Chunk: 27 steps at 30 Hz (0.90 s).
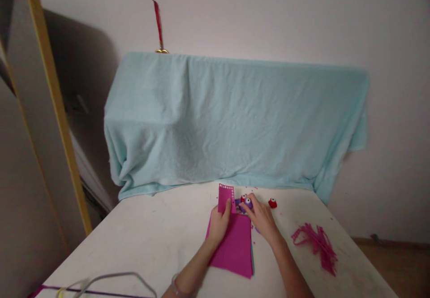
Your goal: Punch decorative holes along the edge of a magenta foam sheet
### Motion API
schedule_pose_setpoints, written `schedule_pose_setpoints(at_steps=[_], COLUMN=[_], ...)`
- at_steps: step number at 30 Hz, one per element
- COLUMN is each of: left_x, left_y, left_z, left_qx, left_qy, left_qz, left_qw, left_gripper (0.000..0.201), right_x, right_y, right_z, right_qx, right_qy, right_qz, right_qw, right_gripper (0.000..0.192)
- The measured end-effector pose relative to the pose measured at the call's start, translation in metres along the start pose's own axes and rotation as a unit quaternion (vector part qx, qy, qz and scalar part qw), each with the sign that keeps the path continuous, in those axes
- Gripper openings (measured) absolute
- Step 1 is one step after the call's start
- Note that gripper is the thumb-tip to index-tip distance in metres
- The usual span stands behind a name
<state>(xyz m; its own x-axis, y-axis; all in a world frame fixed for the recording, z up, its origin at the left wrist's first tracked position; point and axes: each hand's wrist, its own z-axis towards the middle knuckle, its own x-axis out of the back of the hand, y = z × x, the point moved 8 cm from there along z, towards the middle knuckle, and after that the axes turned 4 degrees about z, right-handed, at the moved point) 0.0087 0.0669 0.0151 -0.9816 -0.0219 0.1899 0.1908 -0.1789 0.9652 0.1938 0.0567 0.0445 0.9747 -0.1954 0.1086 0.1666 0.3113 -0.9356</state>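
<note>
The magenta paper strip is being pinched under the thumb of the left hand, just above the stack of magenta sheets; what appears to be a purple googly-eyed craft punch is being gripped by the right hand at the strip's right side; whether contact is being made there cannot be told; the hands are being held near each other but apart. The holed border could be torn if the strip were being tugged sideways; holes could be misplaced if the thumb's pinch were being loosened. No container is being shown; confetti bits, a red googly-eyed piece and a tangle of magenta paper strips are being supported directly by the white table.
</note>
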Motion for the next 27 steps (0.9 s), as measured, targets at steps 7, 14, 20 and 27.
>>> schedule_pose_setpoints(at_steps=[7,14,20,27], left_x=[0.017,0.009,0.012,0.013], left_y=[-0.027,-0.035,-0.025,-0.015], left_z=[0.01,0.01,0.009,0.005], left_qx=[0.069,0.086,0.056,0.066], left_qy=[0.075,0.058,0.067,0.056], left_qz=[-0.067,-0.083,-0.073,-0.067], left_qw=[0.992,0.991,0.994,0.994], left_gripper=[0.058,0.057,0.052,0.055], right_x=[0.001,-0.003,-0.014,-0.021], right_y=[-0.019,0.008,0.033,0.041], right_z=[0.005,0.005,0.003,0.002], right_qx=[0.049,-0.103,-0.203,-0.244], right_qy=[-0.03,0.014,0.008,-0.003], right_qz=[-0.044,0.152,0.334,0.38], right_qw=[0.997,0.983,0.921,0.892], right_gripper=[0.024,0.033,0.038,0.03])
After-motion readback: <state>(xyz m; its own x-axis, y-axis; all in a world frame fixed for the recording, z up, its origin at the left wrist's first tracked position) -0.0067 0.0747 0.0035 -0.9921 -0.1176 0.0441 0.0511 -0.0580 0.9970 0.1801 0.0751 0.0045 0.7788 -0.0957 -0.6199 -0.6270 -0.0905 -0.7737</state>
